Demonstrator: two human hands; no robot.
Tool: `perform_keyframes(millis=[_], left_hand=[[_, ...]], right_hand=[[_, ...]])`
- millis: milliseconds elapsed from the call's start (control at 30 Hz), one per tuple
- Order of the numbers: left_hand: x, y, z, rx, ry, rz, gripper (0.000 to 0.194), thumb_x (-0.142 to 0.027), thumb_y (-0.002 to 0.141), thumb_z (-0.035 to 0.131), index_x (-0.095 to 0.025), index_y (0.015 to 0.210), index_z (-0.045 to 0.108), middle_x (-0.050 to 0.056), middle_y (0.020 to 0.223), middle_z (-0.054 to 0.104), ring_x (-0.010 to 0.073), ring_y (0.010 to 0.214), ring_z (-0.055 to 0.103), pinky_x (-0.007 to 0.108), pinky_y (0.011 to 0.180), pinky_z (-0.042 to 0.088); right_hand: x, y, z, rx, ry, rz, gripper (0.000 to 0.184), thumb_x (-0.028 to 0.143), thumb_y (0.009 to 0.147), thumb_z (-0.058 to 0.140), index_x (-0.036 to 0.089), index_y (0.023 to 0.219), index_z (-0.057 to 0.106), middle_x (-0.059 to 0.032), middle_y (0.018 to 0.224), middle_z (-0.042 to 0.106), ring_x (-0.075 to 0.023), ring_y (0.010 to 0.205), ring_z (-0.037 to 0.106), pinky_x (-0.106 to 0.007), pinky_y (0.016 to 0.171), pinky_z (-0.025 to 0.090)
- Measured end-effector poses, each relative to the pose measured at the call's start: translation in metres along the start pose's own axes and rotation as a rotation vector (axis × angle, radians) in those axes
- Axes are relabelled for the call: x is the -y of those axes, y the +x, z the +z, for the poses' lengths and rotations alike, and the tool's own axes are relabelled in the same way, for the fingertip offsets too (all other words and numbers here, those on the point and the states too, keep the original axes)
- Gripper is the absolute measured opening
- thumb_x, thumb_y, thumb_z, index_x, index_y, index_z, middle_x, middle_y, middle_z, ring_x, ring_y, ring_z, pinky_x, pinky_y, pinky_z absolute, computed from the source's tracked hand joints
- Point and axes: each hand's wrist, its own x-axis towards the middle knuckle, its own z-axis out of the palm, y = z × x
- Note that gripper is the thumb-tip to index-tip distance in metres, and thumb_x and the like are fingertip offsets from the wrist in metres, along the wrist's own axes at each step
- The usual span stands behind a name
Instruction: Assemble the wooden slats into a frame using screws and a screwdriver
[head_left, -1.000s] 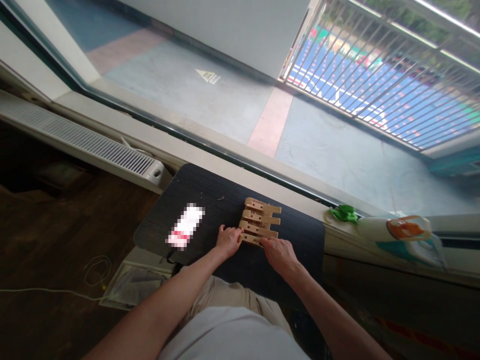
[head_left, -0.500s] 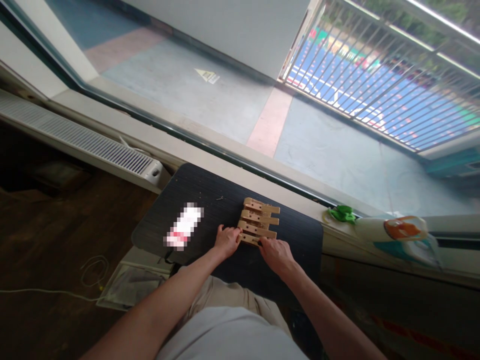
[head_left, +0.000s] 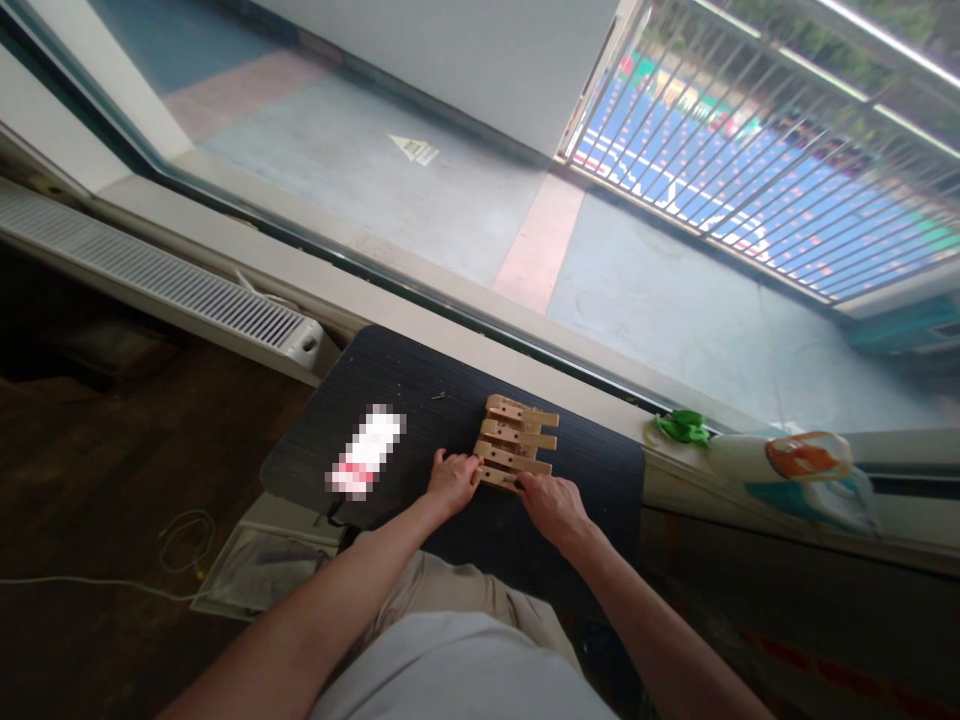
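A light-brown wooden piece [head_left: 519,436] lies on the dark tabletop, with several parallel bars separated by slots. Small dark holes mark the bars, and their right ends stick out like prongs. My left hand [head_left: 454,481] grips the near left corner of this piece, its fingers closed and partly hidden. At the right end of the nearest bar, my right hand [head_left: 553,503] has its fingers curled and pressed against the wood. Whether a small thing sits under those right fingertips, I cannot tell.
The small dark table [head_left: 405,375] stands against the window sill [head_left: 450,345]. A blurred-out white and red object [head_left: 366,452] lies on its left side, near a tiny metal bit [head_left: 439,396]. A radiator [head_left: 225,305] is at left; green [head_left: 682,427] and orange [head_left: 806,456] items rest at right.
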Motion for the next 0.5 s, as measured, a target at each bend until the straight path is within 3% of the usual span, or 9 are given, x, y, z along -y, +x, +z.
perform_keyframes(millis=[233, 367, 500], left_hand=[[0.001, 0.0, 0.002, -0.01, -0.002, 0.01, 0.026, -0.019, 0.083, 0.041, -0.024, 0.101, 0.059, 0.004, 0.092, 0.067, 0.02, 0.09, 0.058, 0.043, 0.095, 0.024], [0.002, 0.0, 0.002, -0.014, -0.003, 0.01, 0.025, -0.019, 0.083, 0.042, -0.024, 0.101, 0.058, 0.004, 0.092, 0.067, 0.0201, 0.09, 0.058, 0.044, 0.095, 0.024], [0.002, 0.0, 0.002, -0.01, -0.002, 0.018, 0.025, -0.02, 0.083, 0.041, -0.024, 0.102, 0.058, 0.004, 0.093, 0.067, 0.0201, 0.09, 0.058, 0.044, 0.095, 0.024]], right_hand=[[0.005, -0.002, -0.004, 0.016, -0.015, 0.029, 0.021, 0.028, 0.088, 0.04, 0.018, 0.096, 0.057, -0.0085, 0.091, 0.067, -0.0207, 0.086, 0.063, -0.029, 0.069, 0.044], [0.005, -0.005, -0.011, 0.03, -0.032, -0.023, 0.023, 0.02, 0.086, 0.04, 0.021, 0.103, 0.055, -0.0073, 0.095, 0.067, -0.0202, 0.089, 0.062, -0.029, 0.071, 0.043], [0.003, -0.004, -0.011, 0.03, -0.015, -0.042, 0.027, 0.014, 0.087, 0.034, 0.023, 0.096, 0.058, -0.0058, 0.095, 0.066, -0.0178, 0.09, 0.061, -0.027, 0.071, 0.042]])
